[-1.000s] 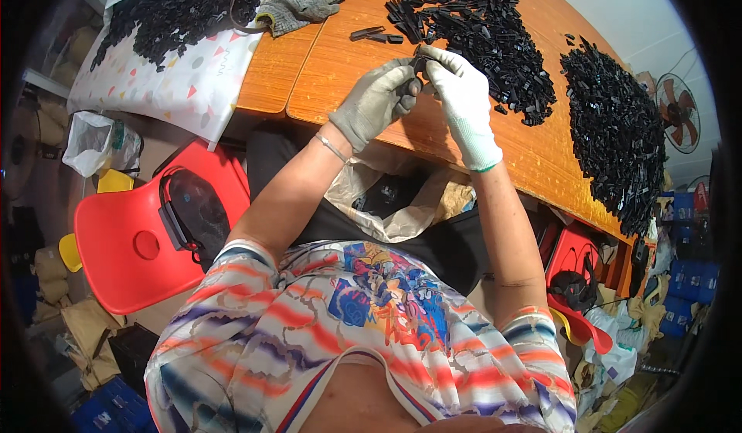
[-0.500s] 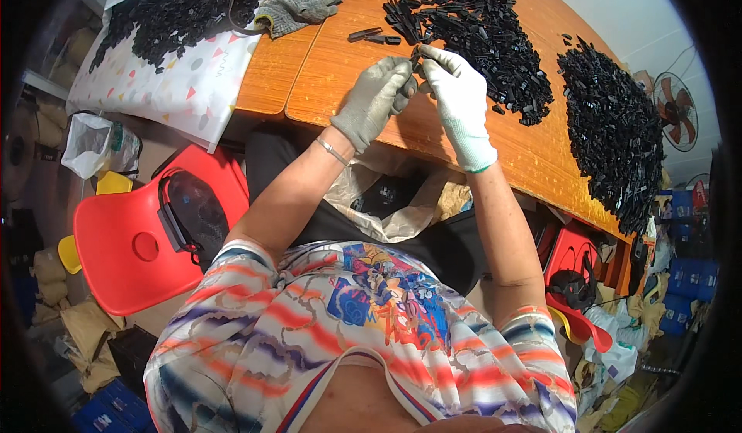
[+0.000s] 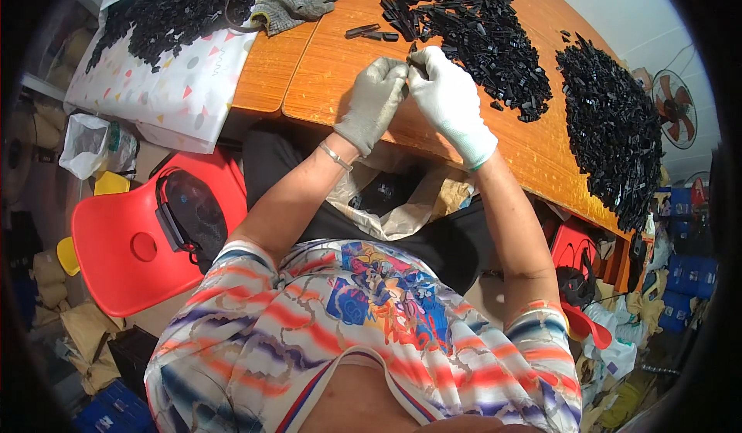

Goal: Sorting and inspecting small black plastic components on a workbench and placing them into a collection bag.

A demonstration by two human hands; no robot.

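Note:
My left hand (image 3: 371,102), in a greyish work glove, meets my right hand (image 3: 450,101), in a whiter one, above the near edge of the wooden table (image 3: 328,70). Between their pinched fingertips is a small black plastic piece (image 3: 413,47), of which only a bit shows; the fingers hide the rest. Just beyond the hands lie several loose black pieces (image 3: 372,33), long and narrow. A big heap of similar black parts (image 3: 495,47) spreads to the far right of them.
Another black heap (image 3: 614,132) covers the table's right end. At the left, smaller black parts (image 3: 166,27) lie on a patterned sheet (image 3: 166,97), beside grey knit gloves (image 3: 294,4). An open bag (image 3: 379,224) with dark contents sits at my lap. A red chair (image 3: 116,240) stands left.
My hands have drawn closer together, and the right one has turned so its back faces up more. The black piece is more covered by fingers than before.

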